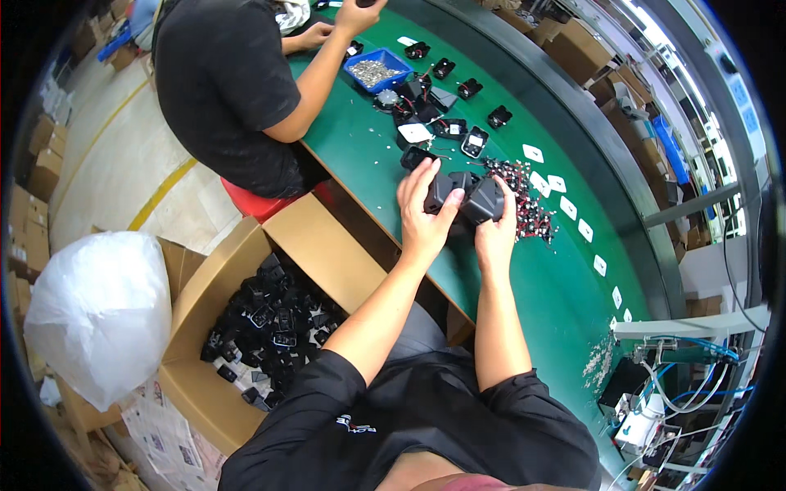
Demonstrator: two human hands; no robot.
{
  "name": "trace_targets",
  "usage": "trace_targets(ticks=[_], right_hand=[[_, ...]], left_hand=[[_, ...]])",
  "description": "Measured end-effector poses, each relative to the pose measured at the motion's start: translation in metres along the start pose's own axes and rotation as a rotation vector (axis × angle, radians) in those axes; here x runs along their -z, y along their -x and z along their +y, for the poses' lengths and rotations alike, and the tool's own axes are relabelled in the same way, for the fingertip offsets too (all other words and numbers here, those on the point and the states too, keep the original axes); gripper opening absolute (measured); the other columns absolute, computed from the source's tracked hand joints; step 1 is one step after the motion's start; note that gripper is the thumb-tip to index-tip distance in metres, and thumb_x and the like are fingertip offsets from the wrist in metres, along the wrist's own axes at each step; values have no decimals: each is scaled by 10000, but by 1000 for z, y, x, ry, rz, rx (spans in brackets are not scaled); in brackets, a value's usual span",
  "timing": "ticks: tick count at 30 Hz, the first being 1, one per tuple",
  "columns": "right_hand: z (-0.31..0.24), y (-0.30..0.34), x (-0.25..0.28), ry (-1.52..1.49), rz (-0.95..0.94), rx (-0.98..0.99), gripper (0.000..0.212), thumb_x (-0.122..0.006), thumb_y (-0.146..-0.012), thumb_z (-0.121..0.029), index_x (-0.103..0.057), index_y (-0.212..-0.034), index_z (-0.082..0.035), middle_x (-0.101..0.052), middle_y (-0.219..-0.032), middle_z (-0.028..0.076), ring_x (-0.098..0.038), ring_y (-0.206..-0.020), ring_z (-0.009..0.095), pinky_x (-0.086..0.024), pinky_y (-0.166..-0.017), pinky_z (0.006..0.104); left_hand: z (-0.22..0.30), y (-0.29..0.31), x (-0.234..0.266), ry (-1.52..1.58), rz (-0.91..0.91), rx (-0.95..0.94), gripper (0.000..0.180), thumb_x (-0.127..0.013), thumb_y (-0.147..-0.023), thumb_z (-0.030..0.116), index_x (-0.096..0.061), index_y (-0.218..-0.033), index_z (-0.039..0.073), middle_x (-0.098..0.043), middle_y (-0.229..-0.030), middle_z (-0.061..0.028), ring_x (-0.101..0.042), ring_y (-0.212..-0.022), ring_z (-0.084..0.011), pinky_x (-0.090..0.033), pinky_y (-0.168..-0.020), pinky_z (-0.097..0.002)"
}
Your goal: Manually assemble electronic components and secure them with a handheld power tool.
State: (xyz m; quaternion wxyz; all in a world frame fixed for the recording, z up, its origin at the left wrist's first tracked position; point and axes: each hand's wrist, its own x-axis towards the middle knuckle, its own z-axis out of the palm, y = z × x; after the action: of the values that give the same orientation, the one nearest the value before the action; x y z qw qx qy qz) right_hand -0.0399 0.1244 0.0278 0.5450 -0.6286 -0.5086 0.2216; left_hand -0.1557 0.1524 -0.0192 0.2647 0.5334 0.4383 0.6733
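Over the green table [573, 286], my left hand [419, 219] is closed around a black plastic housing [440, 191]. My right hand [496, 237] grips another dark boxy black housing [483, 201], and the two pieces are side by side, almost meeting. Whether they touch is unclear. Just beyond my left fingertips lies an open black case [415, 156]. Beside my right hand spreads a heap of small red and black wired parts [536, 219]. Farther up, a black case with a pale interior [474, 141] rests on the table.
A co-worker in black [221, 90] sits at the far left, near a blue bin [399, 67] of small metal pieces. Left of me stands a cardboard box [196, 393] of black parts, beside a white plastic bag [102, 315]. White cards [568, 208] line the table; a tubed machine [643, 421] stands lower right.
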Motion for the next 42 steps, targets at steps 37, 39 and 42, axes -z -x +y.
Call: trace_targets(ticks=[37,39,42], right_hand=[[30,85,113,231,56,117,693,-742,-771,-71,-497,-1418,-95,-324,-1524,200,-449,-1338,369,-462,-1082,444],[41,84,141,91,33,3,703,-693,-736,-13,-509,-1408,-108,-325,-1525,185,-453,-1313,349,-448,-1097,444],[43,86,157,39,-17,-59,668,-707,-757,-3,-531,-1393,-105,-360,-1510,157,-472,-1294,324,-424,-1118,428]], left_hand=[[-53,-67,48,-685,-173,-97,657,-518,-1058,463,-390,-1597,109,-206,-1679,-269,-137,-1553,-516,-145,-1234,-645],[-52,-76,45,-678,-321,-6,619,-466,-1080,460,-458,-1536,43,-431,-1580,-245,-345,-1506,-412,-203,-1249,-558],[-44,-70,46,-591,-354,22,540,-466,-1093,385,-518,-1480,12,-491,-1537,-230,-450,-1435,-387,-320,-1203,-491]])
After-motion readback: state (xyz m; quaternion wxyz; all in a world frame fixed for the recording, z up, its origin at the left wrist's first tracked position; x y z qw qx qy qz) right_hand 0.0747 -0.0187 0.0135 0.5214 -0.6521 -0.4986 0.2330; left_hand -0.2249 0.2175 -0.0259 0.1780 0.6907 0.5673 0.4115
